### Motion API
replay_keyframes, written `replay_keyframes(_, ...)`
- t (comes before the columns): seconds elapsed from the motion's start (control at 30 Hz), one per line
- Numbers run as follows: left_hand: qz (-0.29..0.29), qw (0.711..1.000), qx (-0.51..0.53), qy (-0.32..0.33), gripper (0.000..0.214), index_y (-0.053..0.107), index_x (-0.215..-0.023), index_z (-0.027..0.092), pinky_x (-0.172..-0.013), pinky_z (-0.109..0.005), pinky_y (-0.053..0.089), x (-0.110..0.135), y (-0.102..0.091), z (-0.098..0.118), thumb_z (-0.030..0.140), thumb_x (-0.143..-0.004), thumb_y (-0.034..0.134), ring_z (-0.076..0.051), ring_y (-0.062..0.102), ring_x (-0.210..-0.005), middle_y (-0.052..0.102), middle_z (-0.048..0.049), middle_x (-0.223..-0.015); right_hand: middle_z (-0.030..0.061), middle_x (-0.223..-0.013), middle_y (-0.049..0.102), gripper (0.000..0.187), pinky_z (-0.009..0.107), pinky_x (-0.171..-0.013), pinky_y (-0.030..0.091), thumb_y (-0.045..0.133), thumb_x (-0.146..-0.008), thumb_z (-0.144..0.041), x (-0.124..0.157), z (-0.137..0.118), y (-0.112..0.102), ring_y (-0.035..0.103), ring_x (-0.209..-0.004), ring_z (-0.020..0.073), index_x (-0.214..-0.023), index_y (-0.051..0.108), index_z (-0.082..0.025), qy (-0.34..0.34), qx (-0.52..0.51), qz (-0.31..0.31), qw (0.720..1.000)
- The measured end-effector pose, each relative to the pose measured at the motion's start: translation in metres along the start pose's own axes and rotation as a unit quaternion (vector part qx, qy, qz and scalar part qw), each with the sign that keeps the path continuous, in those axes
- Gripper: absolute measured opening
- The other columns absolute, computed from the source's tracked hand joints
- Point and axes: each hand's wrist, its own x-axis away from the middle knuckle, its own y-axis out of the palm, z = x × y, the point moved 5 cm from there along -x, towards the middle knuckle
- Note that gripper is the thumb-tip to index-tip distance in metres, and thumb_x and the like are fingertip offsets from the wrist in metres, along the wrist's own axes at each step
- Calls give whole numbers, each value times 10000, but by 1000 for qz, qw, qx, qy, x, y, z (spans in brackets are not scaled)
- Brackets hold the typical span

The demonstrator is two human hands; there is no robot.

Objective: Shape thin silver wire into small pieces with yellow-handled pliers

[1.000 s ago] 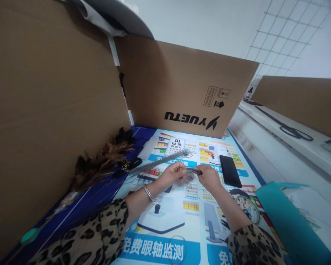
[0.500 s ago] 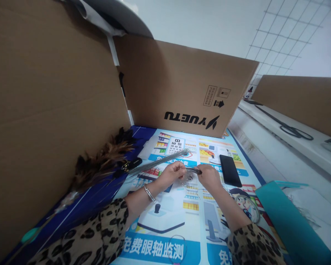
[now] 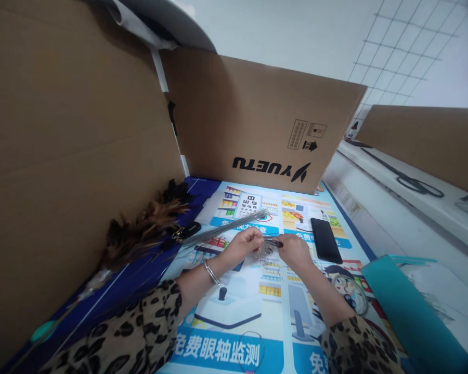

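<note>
Over the printed table cover, my right hand [image 3: 296, 251] is closed around a dark metal tool that looks like pliers [image 3: 273, 242], its jaws pointing left. My left hand [image 3: 246, 243] pinches thin wire [image 3: 265, 252] with thumb and forefinger, right at the tip of the pliers. The wire curls below the fingers in small loops, and its exact shape is too fine to make out. Just beyond my left hand lies a bundle of straight grey wires [image 3: 226, 227], slanting across the cover.
A black phone [image 3: 326, 240] lies right of my right hand. Brown feathers [image 3: 144, 223] and a small black object [image 3: 190, 229] are on the left. Cardboard panels [image 3: 265, 119] stand behind and left. A teal folder [image 3: 409, 311] and a round clear dish [image 3: 351, 293] sit at right.
My right hand, with the pliers, has shifted very slightly left toward my left hand. The left hand keeps its pinch in the same place.
</note>
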Motion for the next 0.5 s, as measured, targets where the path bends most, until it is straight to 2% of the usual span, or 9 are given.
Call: replay_keyframes(0.5,15,1000,-8,-12,261,552,-794,124,-563,-222,368,0,-2,0,382,-759,566,-94,472,-556,522,8,-618,-7,-869,631,201,222,-624,313,437,-810,-273,-3,5,0,532,-829,150,-897,618,-278,5,-39,-7,999)
